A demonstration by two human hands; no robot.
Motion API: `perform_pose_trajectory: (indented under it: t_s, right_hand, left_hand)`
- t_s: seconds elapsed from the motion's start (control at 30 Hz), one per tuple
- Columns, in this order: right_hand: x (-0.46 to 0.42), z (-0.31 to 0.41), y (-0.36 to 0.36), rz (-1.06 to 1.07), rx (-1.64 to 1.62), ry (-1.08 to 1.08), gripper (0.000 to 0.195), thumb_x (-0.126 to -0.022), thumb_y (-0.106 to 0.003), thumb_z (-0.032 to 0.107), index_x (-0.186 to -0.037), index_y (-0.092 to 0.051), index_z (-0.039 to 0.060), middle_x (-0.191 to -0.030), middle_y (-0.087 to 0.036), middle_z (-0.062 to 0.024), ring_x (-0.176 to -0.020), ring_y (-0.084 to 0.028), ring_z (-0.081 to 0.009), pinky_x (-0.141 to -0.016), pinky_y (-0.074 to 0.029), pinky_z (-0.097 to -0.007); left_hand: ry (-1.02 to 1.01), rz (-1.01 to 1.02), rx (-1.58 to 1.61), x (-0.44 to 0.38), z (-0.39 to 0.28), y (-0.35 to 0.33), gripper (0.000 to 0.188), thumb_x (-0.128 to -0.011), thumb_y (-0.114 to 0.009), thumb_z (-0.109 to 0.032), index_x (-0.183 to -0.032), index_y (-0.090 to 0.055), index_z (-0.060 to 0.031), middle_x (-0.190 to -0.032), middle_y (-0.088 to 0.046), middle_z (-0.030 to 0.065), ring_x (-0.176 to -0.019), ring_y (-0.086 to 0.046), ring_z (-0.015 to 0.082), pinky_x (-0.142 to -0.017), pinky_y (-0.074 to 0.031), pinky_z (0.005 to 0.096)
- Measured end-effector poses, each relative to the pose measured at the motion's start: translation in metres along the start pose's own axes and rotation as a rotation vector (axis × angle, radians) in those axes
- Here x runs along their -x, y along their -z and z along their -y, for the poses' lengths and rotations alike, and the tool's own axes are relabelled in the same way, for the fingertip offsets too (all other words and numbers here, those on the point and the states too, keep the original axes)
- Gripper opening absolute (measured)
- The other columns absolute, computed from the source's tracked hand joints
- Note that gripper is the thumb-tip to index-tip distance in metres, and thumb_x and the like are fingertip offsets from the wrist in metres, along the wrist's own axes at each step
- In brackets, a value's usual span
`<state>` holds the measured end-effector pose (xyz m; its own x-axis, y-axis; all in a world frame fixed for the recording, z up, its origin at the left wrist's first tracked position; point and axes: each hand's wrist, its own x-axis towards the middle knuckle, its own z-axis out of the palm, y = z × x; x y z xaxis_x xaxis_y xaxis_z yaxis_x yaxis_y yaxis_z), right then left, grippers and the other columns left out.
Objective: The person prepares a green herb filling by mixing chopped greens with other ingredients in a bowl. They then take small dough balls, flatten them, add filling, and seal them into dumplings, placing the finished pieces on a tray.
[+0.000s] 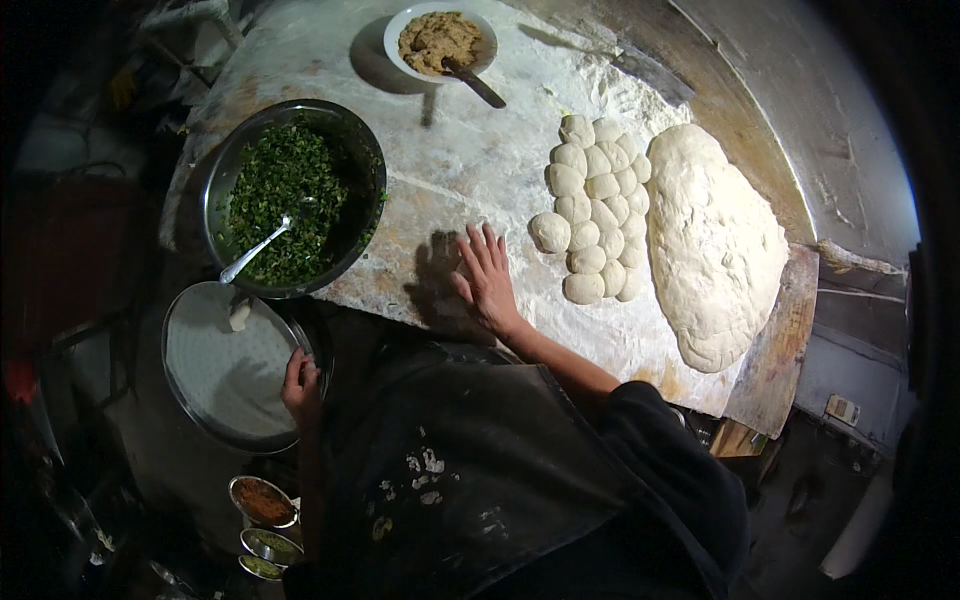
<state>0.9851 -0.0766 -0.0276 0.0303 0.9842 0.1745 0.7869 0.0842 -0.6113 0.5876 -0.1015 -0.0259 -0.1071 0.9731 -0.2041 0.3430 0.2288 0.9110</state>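
Note:
My left hand (pixel 301 386) is at the right edge of a round metal tray (pixel 217 375), its fingers curled on the rim. A small pale piece, perhaps dough, lies near the top of the tray (pixel 240 315). Palm down, my right hand (pixel 487 281) is over the floured work table (pixel 427 195) with its fingers apart; what lies under the palm is hidden. To its right several round dough pieces (pixel 600 187) sit packed together, with one dough ball (pixel 551 232) nearest my fingers. Beyond them rests a large mass of dough (pixel 712 247).
A deep steel bowl of chopped greens (pixel 292 187) with a metal spoon (pixel 255 251) stands at the table's left edge, above the tray. Farther back is a white bowl of brownish filling (pixel 442 45) with a dark-handled utensil (pixel 476 84). Small bowls (pixel 262 502) sit low at left.

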Motion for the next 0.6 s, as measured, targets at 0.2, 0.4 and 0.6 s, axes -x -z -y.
perform_pose_trajectory:
  t_s: [0.2,0.4,0.6]
  right_hand:
    - [-0.021,-0.004,-0.012,0.069,0.087,0.016,0.071,-0.09,-0.054,0.042,-0.145,-0.029,0.0053,-0.152,-0.021,-0.022,-0.141,-0.014,-0.0423,-0.114,-0.011,-0.0545]
    - [-0.017,-0.033,0.006,-0.143,-0.572,-0.048,0.056,-0.093,-0.052,0.023,-0.143,-0.033,0.0044,-0.152,-0.025,-0.0179,-0.143,-0.014,-0.0386,-0.115,-0.015,-0.0458]
    - [0.077,-0.057,0.016,0.132,0.147,-0.102,0.075,-0.09,-0.055,0.037,-0.141,-0.025,-0.0084,-0.15,-0.02,-0.0287,-0.141,-0.014,-0.0452,-0.114,-0.01,-0.0546]
  left_hand:
    - [-0.138,0.231,-0.059,-0.014,-0.082,-0.07,0.03,-0.091,-0.06,-0.008,-0.121,-0.06,-0.0033,-0.107,-0.066,0.0066,-0.093,-0.061,0.013,-0.078,-0.05,0.0273]
    - [-0.739,0.487,-0.508,-0.058,-0.157,-0.207,0.032,-0.082,-0.068,-0.015,-0.111,-0.063,-0.0042,-0.11,-0.063,0.0099,-0.102,-0.059,0.0268,-0.086,-0.047,0.0377]
    - [-0.926,0.499,-0.744,-0.065,-0.127,-0.268,0.032,-0.073,-0.074,-0.016,-0.1,-0.06,-0.0058,-0.111,-0.057,0.0085,-0.114,-0.048,0.0292,-0.1,-0.035,0.0468]
